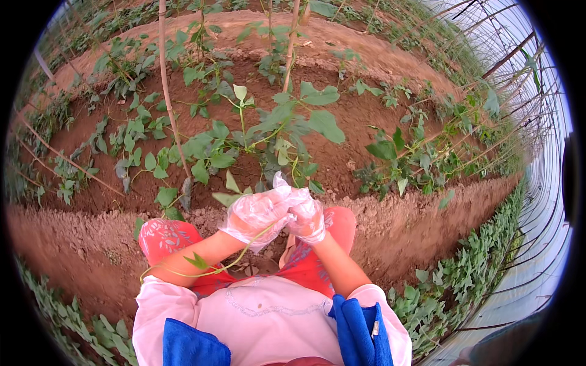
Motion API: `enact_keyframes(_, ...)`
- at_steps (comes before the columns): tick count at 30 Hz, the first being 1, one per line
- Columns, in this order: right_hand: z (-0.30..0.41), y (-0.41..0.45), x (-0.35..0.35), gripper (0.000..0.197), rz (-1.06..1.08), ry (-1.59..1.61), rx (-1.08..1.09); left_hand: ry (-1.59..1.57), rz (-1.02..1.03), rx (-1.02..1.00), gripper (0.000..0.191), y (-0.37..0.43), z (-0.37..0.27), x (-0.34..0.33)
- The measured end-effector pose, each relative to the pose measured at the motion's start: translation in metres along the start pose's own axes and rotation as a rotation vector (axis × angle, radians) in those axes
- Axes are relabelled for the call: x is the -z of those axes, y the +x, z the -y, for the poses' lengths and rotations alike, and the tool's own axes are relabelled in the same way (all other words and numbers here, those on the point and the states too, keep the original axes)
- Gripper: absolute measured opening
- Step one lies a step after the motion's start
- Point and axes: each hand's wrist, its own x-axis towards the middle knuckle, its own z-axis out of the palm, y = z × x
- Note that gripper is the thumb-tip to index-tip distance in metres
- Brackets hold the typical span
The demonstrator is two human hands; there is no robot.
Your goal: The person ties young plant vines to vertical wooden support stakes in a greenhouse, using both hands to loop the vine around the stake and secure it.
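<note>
My left hand (256, 217) and my right hand (307, 215), both in thin clear plastic gloves, meet above my knees with their fingers together. A long thin green vine stem (238, 261) runs from between them back over my left forearm, with a small leaf on it. Some pale green leaves (232, 183) stick up beside my left hand's glove. Just beyond the hands stands a leafy green climbing plant (274, 123) on the soil bed. The fingertips are partly hidden by crumpled plastic, so which hand grips the stem is hard to tell.
A wooden stake (165, 78) rises left of the plant, and another stake (292, 45) stands behind it. More vines (421, 155) grow to the right. A soil furrow (403, 233) crosses by my knees, with low green plants (430, 302) behind. Plastic greenhouse sheeting (545, 238) curves along the right.
</note>
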Motion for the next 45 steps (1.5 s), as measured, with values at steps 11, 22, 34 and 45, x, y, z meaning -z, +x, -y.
enact_keyframes(11, -0.055, 0.007, 0.078, 0.026, -0.301, -0.136, -0.139, -0.059, 0.363, 0.24, 0.056, 0.01, -0.021, -0.005)
enact_keyframes(22, -0.173, 0.052, 0.143, 0.049, -0.52, 0.17, -0.769, -0.202, 0.052, 0.684, 0.031, 0.069, 0.098, 0.001)
enact_keyframes(34, -0.262, 0.171, 0.118, 0.046, -0.336, 0.337, -1.195, -0.135, 0.283, 0.688, 0.027, 0.113, 0.209, -0.102)
enact_keyframes(45, -0.214, 0.287, 0.039, 0.046, 0.275, 0.156, -0.834, -0.318, 0.221, 0.65, 0.038, 0.129, 0.248, -0.089)
